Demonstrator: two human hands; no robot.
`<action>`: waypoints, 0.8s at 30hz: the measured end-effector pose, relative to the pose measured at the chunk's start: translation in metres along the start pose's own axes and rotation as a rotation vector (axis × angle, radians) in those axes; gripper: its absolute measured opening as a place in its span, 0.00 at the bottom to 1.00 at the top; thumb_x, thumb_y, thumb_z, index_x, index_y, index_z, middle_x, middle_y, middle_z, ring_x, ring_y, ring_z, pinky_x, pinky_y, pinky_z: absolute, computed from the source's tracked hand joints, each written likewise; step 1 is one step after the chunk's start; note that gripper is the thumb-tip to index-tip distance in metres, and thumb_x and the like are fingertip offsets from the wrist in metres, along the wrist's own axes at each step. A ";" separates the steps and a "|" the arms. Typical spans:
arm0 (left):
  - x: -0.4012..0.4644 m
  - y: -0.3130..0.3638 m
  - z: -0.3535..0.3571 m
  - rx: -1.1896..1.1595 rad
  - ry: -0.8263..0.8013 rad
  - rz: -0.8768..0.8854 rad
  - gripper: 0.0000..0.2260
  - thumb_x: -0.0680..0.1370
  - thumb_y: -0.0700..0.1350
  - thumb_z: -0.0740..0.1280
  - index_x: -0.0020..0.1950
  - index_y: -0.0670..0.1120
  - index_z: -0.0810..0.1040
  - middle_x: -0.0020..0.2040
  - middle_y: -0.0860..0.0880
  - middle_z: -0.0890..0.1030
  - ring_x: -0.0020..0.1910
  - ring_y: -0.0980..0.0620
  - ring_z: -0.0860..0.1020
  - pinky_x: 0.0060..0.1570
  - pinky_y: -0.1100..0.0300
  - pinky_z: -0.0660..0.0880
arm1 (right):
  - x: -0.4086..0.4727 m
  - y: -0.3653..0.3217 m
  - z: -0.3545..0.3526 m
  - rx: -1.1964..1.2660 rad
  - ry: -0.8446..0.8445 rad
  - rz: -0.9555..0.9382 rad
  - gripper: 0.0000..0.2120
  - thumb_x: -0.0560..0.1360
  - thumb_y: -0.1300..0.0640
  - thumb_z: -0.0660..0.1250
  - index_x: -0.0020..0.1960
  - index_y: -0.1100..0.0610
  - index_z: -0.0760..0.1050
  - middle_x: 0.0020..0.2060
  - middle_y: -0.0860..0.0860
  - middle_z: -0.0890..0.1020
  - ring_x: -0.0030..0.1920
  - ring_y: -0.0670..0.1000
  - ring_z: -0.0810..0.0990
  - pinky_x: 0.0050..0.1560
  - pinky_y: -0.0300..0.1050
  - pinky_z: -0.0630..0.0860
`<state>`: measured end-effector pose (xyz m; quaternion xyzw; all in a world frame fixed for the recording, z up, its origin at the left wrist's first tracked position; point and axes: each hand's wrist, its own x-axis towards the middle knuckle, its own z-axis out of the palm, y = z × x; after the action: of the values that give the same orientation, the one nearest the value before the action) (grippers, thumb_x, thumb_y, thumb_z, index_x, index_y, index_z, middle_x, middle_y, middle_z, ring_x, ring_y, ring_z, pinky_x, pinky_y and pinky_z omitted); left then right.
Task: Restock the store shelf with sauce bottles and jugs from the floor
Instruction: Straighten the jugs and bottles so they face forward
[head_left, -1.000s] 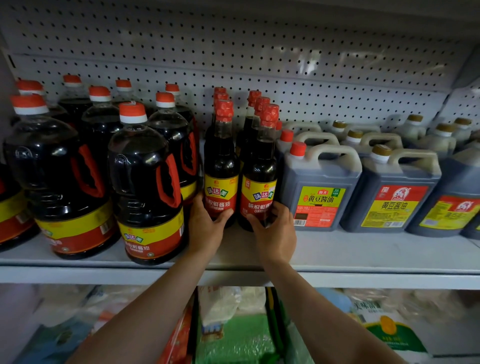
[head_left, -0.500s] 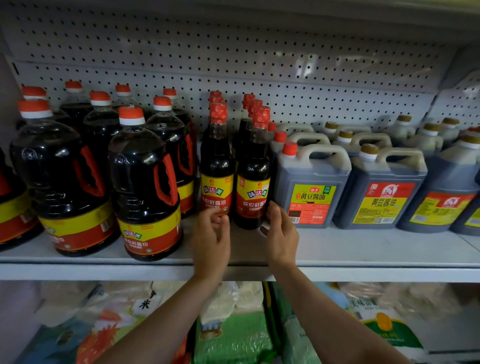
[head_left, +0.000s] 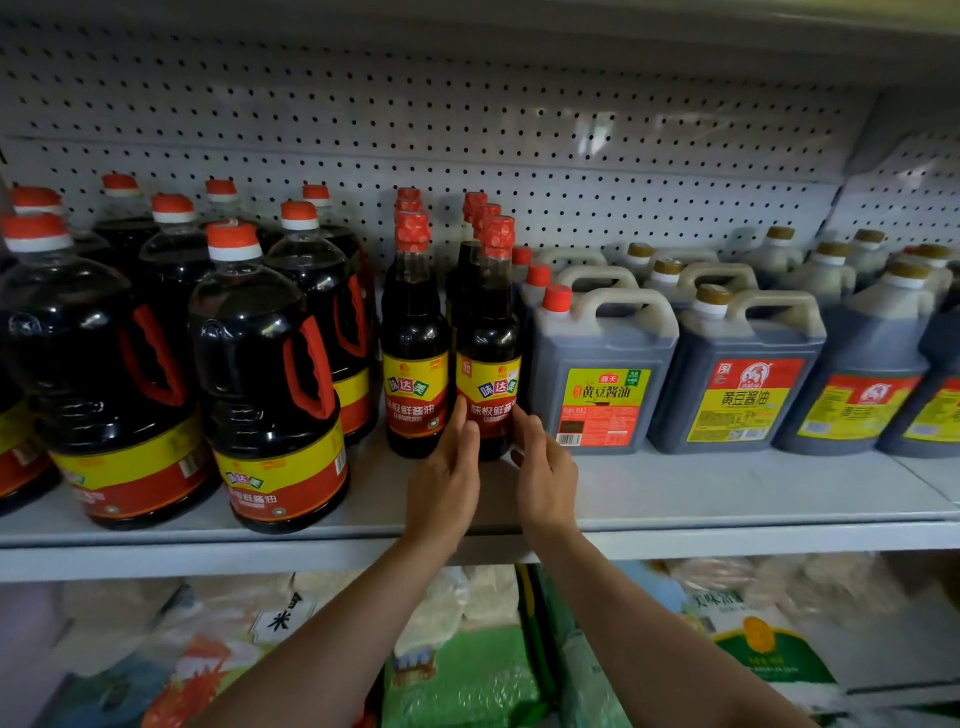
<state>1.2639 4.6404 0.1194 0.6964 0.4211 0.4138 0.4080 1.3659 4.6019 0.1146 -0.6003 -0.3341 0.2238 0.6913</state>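
Two slim dark sauce bottles with red caps and yellow-red labels stand upright at the front of their rows on the grey shelf (head_left: 727, 488). Both hands flank the base of the right front bottle (head_left: 488, 332). My left hand (head_left: 447, 478) touches its left side with fairly straight fingers, in the gap beside the left front bottle (head_left: 415, 332). Fingertips of my right hand (head_left: 545, 467) rest against its lower right side. More slim bottles stand behind, mostly hidden.
Large round jugs (head_left: 270, 374) with red handles fill the shelf's left part. Square grey jugs (head_left: 602, 364) with beige handles, then red-labelled ones (head_left: 743, 374), fill the right. Bare shelf lies in front of the square jugs. A pegboard backs the shelf. Bagged goods (head_left: 467, 675) lie below.
One second ago each hand was at its own slim bottle. Both drew back briefly, and now both are at the right front bottle; my left hand has shifted right.
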 end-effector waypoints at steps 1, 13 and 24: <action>0.000 0.000 0.000 0.001 0.000 0.007 0.22 0.84 0.60 0.50 0.79 0.63 0.57 0.78 0.57 0.63 0.76 0.51 0.63 0.64 0.61 0.63 | 0.000 -0.001 0.000 0.006 0.000 0.009 0.14 0.85 0.46 0.56 0.64 0.40 0.79 0.52 0.36 0.83 0.59 0.40 0.80 0.63 0.41 0.76; -0.004 -0.001 0.001 0.056 0.004 0.000 0.22 0.83 0.61 0.49 0.79 0.65 0.55 0.79 0.56 0.61 0.75 0.49 0.65 0.67 0.53 0.68 | -0.001 -0.002 0.000 -0.037 -0.009 -0.022 0.17 0.85 0.48 0.57 0.70 0.47 0.77 0.61 0.45 0.83 0.63 0.45 0.80 0.67 0.45 0.76; -0.017 0.019 -0.002 -0.027 0.088 -0.109 0.24 0.84 0.61 0.50 0.80 0.59 0.58 0.78 0.53 0.65 0.75 0.48 0.65 0.67 0.58 0.63 | -0.002 -0.014 -0.011 -0.075 -0.112 0.028 0.19 0.84 0.46 0.60 0.71 0.52 0.74 0.62 0.48 0.79 0.65 0.49 0.76 0.67 0.47 0.73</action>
<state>1.2616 4.6197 0.1335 0.6480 0.4702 0.4268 0.4205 1.3713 4.5905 0.1278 -0.6168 -0.3721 0.2539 0.6455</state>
